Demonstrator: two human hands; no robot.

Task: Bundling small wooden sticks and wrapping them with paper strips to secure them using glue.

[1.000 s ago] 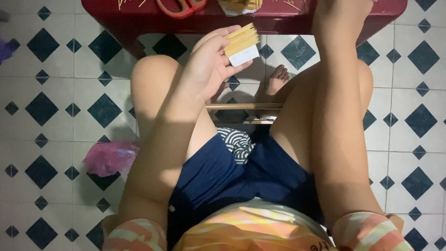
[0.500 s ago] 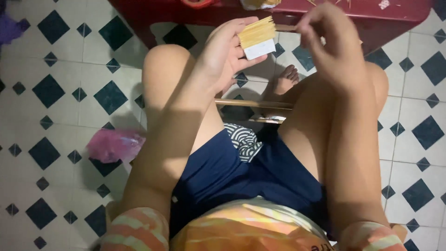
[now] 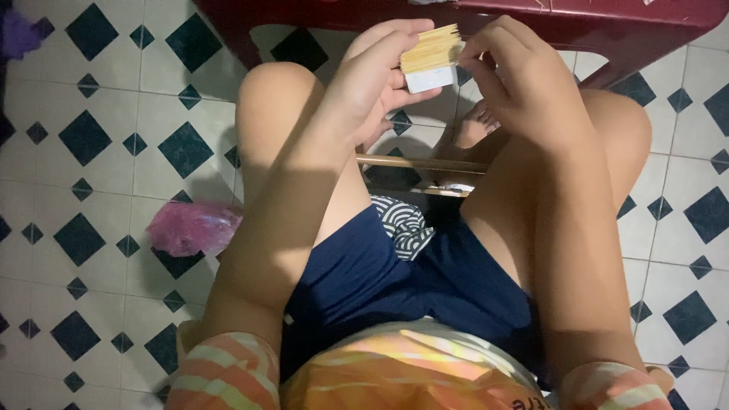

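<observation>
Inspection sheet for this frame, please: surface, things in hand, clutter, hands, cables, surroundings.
Surface: dark red plastic table, only its front edge in view.
Things in hand: flat bundle of thin yellow wooden sticks with a white band.
Clutter: crumpled pink plastic bag on the floor.
Hands: left hand holds the bundle; right hand has its fingers at the bundle's end.
Cables: nothing seen.
Surroundings: white floor tiles with dark diamonds; the person sits with bare knees.

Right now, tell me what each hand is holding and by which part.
The left hand holds a bundle of thin yellow sticks by its white-wrapped lower end. The right hand pinches the bundle's right edge with its fingertips.
</observation>
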